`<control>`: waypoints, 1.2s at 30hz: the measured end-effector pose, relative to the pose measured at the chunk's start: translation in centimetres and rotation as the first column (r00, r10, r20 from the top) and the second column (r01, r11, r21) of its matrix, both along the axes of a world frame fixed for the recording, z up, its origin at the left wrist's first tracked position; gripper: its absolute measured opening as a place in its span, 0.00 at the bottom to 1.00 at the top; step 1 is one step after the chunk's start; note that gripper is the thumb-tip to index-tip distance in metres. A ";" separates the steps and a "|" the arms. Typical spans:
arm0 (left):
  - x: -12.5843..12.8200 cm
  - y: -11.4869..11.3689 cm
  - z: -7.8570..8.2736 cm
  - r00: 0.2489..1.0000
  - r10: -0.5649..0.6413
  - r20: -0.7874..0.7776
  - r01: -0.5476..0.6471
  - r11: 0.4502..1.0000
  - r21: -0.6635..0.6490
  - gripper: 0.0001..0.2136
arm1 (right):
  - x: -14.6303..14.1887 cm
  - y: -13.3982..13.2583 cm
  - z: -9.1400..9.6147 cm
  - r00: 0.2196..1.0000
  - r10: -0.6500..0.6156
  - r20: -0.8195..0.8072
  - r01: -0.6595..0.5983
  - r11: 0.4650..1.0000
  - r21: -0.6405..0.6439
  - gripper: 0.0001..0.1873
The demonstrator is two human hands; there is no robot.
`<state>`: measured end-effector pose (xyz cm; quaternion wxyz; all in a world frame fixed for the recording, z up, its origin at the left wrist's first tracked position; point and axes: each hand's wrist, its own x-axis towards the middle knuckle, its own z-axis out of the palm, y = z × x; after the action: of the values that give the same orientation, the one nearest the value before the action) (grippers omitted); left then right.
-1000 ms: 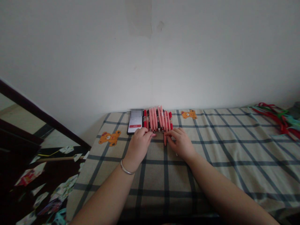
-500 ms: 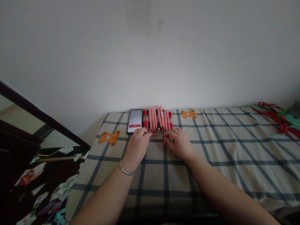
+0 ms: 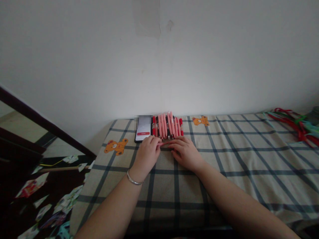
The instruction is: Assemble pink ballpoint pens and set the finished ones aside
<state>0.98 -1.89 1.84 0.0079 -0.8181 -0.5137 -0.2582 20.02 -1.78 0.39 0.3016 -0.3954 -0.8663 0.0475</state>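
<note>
My left hand [image 3: 147,152], with a bangle on its wrist, pinches a slim pink pen [image 3: 163,144] above the checked cloth. At the pen's other end are the fingertips of my right hand [image 3: 185,151], bent around it; the exact grip is partly hidden. Just beyond my fingers lies a row of several pink pens [image 3: 163,126], side by side on top of red and dark ones. A red pen [image 3: 154,126] forms the row's left edge. Beside it, near my left knuckles, a phone [image 3: 144,129] lies with its screen lit.
A checked cloth [image 3: 161,186] printed with bears covers the surface, which meets a pale wall [image 3: 159,73] behind. Red and green straps [image 3: 296,126] are heaped at the far right. Down on the left are a dark wooden rail [image 3: 47,121] and scattered wrappers [image 3: 67,199].
My right hand has moved slightly left, toward my left hand. The small pink piece that hung from its fingers no longer shows, and a pink pen now spans both hands.
</note>
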 end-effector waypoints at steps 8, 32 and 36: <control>-0.6 -0.5 1.0 0.993 0.039 -0.115 -0.045 0.998 -0.053 0.07 | -0.3 -0.1 0.0 0.998 0.028 0.065 -0.026 0.999 -0.026 0.18; -0.7 -0.9 1.4 0.917 0.170 -0.361 -0.189 0.982 -0.017 0.08 | -0.3 -0.1 0.0 0.997 0.009 0.075 -0.008 1.000 -0.018 0.17; -0.7 -0.7 0.8 0.941 0.110 -0.321 -0.136 0.989 -0.059 0.09 | -0.3 -0.2 0.2 0.997 0.016 0.071 -0.014 0.999 -0.030 0.19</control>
<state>0.25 -2.63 2.63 0.0737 -0.8149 -0.5658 -0.1016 19.73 -1.97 0.55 0.2644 -0.3946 -0.8787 0.0483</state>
